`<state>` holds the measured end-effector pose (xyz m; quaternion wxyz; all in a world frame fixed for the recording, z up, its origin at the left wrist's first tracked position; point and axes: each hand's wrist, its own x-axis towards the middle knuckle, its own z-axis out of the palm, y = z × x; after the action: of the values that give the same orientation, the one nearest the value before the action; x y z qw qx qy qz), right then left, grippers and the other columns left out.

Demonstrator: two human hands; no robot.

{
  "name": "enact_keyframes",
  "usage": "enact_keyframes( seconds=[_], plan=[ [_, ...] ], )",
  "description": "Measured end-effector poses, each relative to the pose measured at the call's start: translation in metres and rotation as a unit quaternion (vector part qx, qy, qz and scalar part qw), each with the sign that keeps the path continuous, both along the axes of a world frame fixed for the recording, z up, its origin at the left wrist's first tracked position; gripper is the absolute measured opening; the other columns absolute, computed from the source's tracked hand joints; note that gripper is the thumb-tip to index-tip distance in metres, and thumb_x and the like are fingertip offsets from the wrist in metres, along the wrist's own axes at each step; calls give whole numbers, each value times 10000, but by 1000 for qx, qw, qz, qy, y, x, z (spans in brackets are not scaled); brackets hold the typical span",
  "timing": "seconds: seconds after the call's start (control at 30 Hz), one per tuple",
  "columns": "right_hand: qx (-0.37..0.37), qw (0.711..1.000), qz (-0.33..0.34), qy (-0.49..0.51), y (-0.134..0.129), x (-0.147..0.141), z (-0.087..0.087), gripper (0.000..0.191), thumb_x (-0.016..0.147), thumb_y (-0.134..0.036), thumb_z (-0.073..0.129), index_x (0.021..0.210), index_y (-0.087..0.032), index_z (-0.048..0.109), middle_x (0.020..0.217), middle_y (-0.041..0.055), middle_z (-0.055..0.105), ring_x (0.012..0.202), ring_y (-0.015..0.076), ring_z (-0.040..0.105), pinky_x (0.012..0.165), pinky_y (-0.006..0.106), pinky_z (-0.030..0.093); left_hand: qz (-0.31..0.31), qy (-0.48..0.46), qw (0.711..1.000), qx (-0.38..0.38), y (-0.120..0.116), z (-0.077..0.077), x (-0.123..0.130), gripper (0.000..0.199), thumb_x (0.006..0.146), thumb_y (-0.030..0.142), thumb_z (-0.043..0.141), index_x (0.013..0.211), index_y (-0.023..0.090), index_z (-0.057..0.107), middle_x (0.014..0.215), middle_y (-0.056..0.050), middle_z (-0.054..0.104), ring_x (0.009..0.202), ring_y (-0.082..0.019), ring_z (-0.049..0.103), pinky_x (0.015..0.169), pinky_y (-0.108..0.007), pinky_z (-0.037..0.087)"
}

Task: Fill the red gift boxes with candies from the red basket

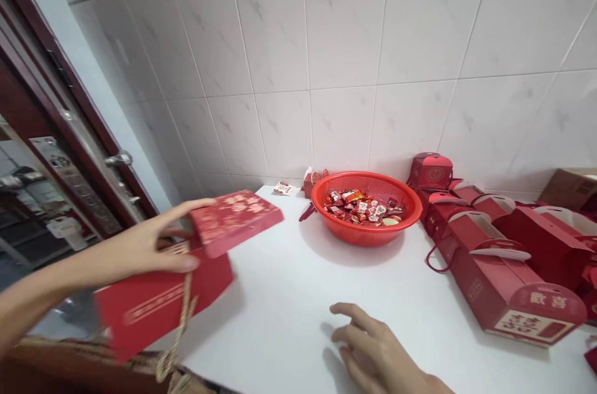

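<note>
At the left, my left hand is closed round a red gift box with a pale line of print and a beige rope handle. The box hangs tilted over the table's left edge, slightly blurred. A red floral-patterned piece, like a lid or a second small box, sits against the same hand; whether the two are joined I cannot tell. Low in the middle, my right hand hovers by the white table, holding nothing, its fingers loosely bent and apart.
A red plastic basket of wrapped candies stands near the tiled wall. Several red gift boxes crowd the right side. A small printed card lies at the back. Below the left edge is an open carton.
</note>
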<state>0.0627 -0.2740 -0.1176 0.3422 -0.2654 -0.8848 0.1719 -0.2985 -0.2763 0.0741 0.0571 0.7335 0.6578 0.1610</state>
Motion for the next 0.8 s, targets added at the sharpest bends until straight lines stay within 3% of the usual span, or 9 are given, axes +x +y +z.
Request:
enact_keyframes(
  seconds=[0.07, 0.2, 0.27, 0.33, 0.43, 0.5, 0.6, 0.7, 0.8],
  plan=[
    [-46, 998, -19, 36, 3, 3, 8, 221, 927, -179, 449, 1069, -205, 617, 1253, 147, 633, 798, 155, 716, 790, 304, 583, -65, -29, 997, -42, 35, -1, 14, 739, 899, 341, 525, 1545, 250, 177, 1388, -8, 503, 1170, -237, 573, 971, -334, 469],
    [-203, 966, -75, 144, 16, 9, 13, 283, 966, -363, 482, 1190, -200, 544, 905, 62, 685, 778, 184, 705, 810, 346, 570, -131, 19, 989, -70, 86, -17, 51, 915, 754, 345, 663, 1560, 280, 235, 1341, -75, 476, 1131, -277, 576, 983, -377, 453],
    [-309, 925, -88, 202, 25, 11, 9, 399, 943, -450, 516, 1253, -201, 486, 1006, 77, 673, 731, 172, 702, 771, 359, 574, -160, 39, 982, -94, 95, -28, 68, 938, 737, 337, 677, 1565, 323, 235, 1390, -104, 428, 1021, -259, 621, 898, -373, 500],
    [-363, 894, -91, 246, 32, 12, 2, 544, 881, -455, 600, 1339, -233, 410, 1271, 138, 577, 721, 147, 693, 746, 368, 578, -186, 42, 975, -117, 96, -39, 80, 950, 736, 333, 679, 1568, 350, 221, 1420, -114, 408, 993, -267, 639, 858, -385, 524],
    [-339, 902, -102, 248, 38, 10, -7, 786, 812, -316, 675, 1472, -314, 249, 1444, 159, 433, 773, 138, 676, 729, 364, 580, -225, 13, 967, -116, 94, -49, 88, 986, 730, 328, 710, 1570, 369, 196, 1508, -106, 372, 1230, -337, 550, 1002, -436, 480],
    [-296, 919, -107, 236, 38, 7, -8, 830, 823, -241, 651, 1508, -321, 189, 1377, 137, 506, 831, 162, 675, 782, 385, 582, -256, -11, 960, -115, 92, -52, 88, 1006, 724, 348, 745, 1567, 372, 197, 1591, -88, 302, 1382, -364, 415, 1108, -466, 398],
    [-241, 931, -107, 251, 39, 5, -3, 781, 878, -240, 617, 1515, -282, 167, 1132, 87, 643, 853, 198, 686, 830, 410, 586, -295, -33, 945, -139, 89, -52, 85, 1038, 711, 429, 791, 1569, 354, 211, 1643, -74, 238, 1463, -374, 299, 1172, -484, 321],
    [-182, 929, -126, 298, 42, 12, 6, 663, 917, -304, 614, 1475, -291, 256, 1327, 132, 572, 861, 191, 702, 812, 388, 605, -324, -52, 930, -165, 86, -53, 86, 1030, 707, 453, 803, 1563, 353, 239, 1643, -58, 255, 1465, -354, 311, 1184, -463, 312],
    [-108, 933, -139, 314, 44, 25, 17, 572, 947, -316, 603, 1461, -307, 350, 1481, 147, 465, 994, 212, 699, 814, 355, 607, -350, -68, 918, -175, 85, -52, 91, 1063, 698, 433, 812, 1573, 356, 213, 1640, -60, 264, 1461, -347, 325, 1187, -470, 305]
  ],
)
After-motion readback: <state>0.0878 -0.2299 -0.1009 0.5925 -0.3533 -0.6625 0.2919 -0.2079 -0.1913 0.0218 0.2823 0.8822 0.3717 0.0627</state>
